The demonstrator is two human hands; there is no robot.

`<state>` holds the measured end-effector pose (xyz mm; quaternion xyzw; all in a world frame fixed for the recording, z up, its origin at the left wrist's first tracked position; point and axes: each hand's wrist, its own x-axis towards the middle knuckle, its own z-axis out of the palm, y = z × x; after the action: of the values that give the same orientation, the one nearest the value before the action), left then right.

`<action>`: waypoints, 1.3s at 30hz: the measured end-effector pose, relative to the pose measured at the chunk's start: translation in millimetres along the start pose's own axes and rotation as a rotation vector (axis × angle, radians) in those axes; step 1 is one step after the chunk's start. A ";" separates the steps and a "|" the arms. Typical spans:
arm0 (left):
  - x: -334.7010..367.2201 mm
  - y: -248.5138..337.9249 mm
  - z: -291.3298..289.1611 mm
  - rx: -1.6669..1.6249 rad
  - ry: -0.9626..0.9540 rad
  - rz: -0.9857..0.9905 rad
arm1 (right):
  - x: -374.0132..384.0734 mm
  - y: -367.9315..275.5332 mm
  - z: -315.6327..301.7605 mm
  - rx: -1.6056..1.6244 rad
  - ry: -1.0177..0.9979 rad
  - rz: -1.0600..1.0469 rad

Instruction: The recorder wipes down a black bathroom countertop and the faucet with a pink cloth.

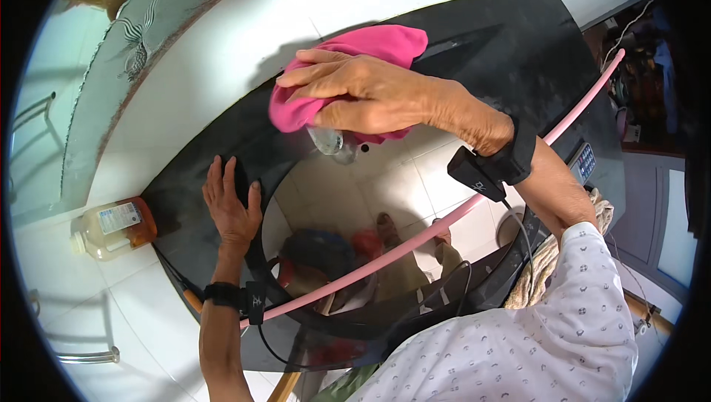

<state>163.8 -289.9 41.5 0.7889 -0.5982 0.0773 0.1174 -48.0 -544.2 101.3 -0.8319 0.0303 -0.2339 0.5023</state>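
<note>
Pink cloth [396, 41] sits bunched at the far side of the round opening [254, 265] in our black table [511, 28], its longer spread slanting from near left to far right. Our right hand [363, 92] is nearer, grasping it from above; a silvery piece [324, 140] shows beneath. Our left hand [232, 206], to the near left, lies spread and holds nothing. Nearer, a pink hose [400, 252] crosses; far left is a bottle [112, 229].
</note>
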 end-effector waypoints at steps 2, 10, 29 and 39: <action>1.6 2.4 2.3 0.004 0.001 -0.007 | 1.3 3.9 -0.5 -0.239 -0.086 -0.145; 3.7 3.6 1.3 0.004 -0.013 -0.030 | 28.4 13.4 6.1 -0.016 -0.072 0.152; 1.9 1.5 0.9 -0.005 0.020 -0.004 | -5.7 -13.5 16.7 -0.267 0.004 -0.083; 0.3 2.5 0.2 -0.011 -0.010 -0.037 | 44.8 17.1 7.4 0.076 -0.043 0.412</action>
<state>161.5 -290.9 41.6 0.7996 -0.5844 0.0680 0.1202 -1.9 -559.4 100.1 -0.7934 0.1803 -0.1092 0.5710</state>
